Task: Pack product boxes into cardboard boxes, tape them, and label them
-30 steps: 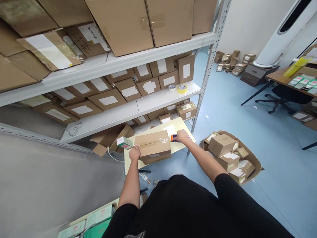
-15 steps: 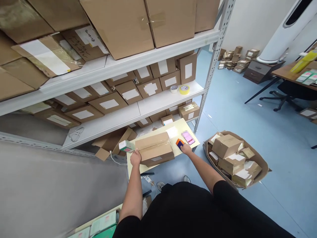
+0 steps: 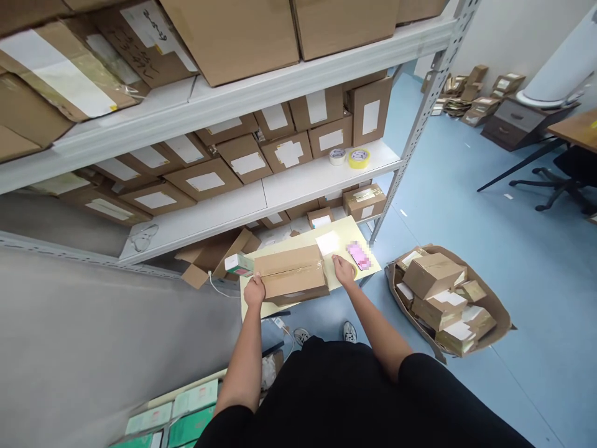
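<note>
A closed cardboard box [image 3: 291,270] lies on the pale yellow table [image 3: 342,231], with a seam along its top and shiny tape at its right end. My left hand [image 3: 254,290] rests against the box's left end, fingers curled on the edge. My right hand [image 3: 344,270] is closed just beyond the right end. Whatever is in its fingers is hidden. A yellow curved edge [image 3: 355,272] shows beside that hand, too little to name. Left of the box stands a small white and green carton [image 3: 239,264]. A pink-screened phone [image 3: 359,255] and white paper [image 3: 328,241] lie at the right.
Shelving [image 3: 326,180] behind the table holds many labelled boxes and two tape rolls [image 3: 359,158]. On the floor at right sits a large open carton [image 3: 499,305] full of small parcels. An open box [image 3: 209,255] is behind the table's left end. Green cartons [image 3: 193,426] lie at lower left.
The orange and dark purple tool seen in my right hand before is out of sight now. That hand has turned, its fingers curled nearer the box. My left hand stays at the box's left end.
</note>
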Demonstrator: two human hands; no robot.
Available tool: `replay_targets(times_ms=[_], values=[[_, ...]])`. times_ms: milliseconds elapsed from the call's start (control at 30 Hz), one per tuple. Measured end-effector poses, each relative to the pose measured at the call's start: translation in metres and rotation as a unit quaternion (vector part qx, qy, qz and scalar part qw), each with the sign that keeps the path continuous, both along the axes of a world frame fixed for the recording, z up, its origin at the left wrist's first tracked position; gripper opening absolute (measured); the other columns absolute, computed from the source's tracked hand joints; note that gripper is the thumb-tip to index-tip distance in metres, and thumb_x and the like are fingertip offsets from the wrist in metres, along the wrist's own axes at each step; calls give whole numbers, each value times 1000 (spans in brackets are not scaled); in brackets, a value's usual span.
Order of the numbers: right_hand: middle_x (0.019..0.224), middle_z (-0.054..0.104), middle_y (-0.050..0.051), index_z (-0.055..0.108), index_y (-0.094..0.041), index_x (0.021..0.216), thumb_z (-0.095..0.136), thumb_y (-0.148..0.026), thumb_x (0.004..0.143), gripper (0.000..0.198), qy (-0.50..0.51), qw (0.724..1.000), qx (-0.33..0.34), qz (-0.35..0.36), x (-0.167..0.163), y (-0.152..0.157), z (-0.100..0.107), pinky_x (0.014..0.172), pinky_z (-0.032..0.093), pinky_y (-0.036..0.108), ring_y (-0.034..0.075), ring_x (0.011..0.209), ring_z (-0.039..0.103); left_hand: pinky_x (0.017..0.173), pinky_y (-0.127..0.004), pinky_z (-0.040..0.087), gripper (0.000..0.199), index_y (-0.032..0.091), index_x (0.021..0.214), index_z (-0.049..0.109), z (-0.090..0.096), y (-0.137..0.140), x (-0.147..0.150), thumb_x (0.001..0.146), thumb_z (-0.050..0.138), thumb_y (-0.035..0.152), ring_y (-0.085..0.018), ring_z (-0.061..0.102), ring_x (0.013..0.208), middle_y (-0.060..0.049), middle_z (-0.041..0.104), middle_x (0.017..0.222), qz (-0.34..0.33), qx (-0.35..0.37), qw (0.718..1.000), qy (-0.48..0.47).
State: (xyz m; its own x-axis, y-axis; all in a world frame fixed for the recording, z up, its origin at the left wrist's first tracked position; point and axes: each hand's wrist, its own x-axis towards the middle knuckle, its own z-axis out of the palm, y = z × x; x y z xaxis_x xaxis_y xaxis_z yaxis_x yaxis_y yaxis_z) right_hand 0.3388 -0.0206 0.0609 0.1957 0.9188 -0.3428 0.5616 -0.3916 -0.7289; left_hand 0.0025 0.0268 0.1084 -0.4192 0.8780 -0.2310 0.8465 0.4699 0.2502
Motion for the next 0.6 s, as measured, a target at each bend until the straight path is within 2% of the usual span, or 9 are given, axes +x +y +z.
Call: replay_targets(times_ms=[67, 100, 167, 233, 400, 500, 600], values=[[139, 67, 9, 52, -19, 149, 23, -50, 105, 61, 95, 994, 45, 18, -21, -10, 2, 109, 46, 33, 24, 133, 58, 95, -49, 51, 63, 13, 121, 69, 1, 0, 2, 105, 21, 50, -40, 68, 116, -26, 72, 122, 5, 0, 1000, -4], [150, 59, 10, 43, -17, 156, 31, -52, 103, 64, 123, 990, 62, 26, -30, -15, 2, 113, 43, 34, 24, 140, 53, 95, -49, 51, 63, 13, 122, 69, 1, -1, 2, 105, 21, 50, -41, 68, 116, -26, 72, 122, 8, -1, 1000, -7], [165, 39, 12, 23, -14, 165, 43, -50, 99, 78, 148, 984, 84, 42, -43, -22, 0, 120, 36, 36, 24, 151, 40, 95, -50, 50, 63, 13, 123, 68, 1, -1, 3, 105, 21, 51, -41, 67, 118, -26, 72, 124, 12, 0, 1000, -15], [170, 30, 13, 12, -11, 167, 45, -48, 98, 85, 141, 985, 83, 58, -46, -25, 0, 124, 32, 39, 25, 155, 34, 96, -50, 50, 65, 12, 125, 67, 0, 0, 4, 104, 22, 53, -41, 66, 119, -26, 71, 125, 18, 3, 1000, -24], [166, 37, 16, 14, -9, 166, 43, -50, 100, 84, 74, 991, 22, 107, -31, -19, 9, 123, 33, 43, 30, 152, 39, 97, -49, 49, 71, 12, 126, 67, -4, -1, 6, 101, 25, 63, -42, 65, 121, -26, 71, 126, 38, 9, 998, -58], [168, 32, 17, 13, -6, 166, 40, -52, 101, 84, 56, 991, 20, 116, -27, -18, 10, 125, 30, 42, 30, 154, 35, 97, -48, 49, 76, 14, 128, 66, -6, -3, 6, 94, 34, 75, -43, 64, 122, -24, 71, 128, 40, 18, 995, -90], [170, 26, 18, 11, -4, 166, 37, -54, 101, 86, 61, 991, 24, 114, -27, -19, 7, 126, 28, 41, 28, 157, 30, 96, -45, 49, 77, 16, 129, 66, -7, -5, 6, 92, 38, 78, -41, 65, 122, -23, 72, 127, 41, 24, 993, -109]])
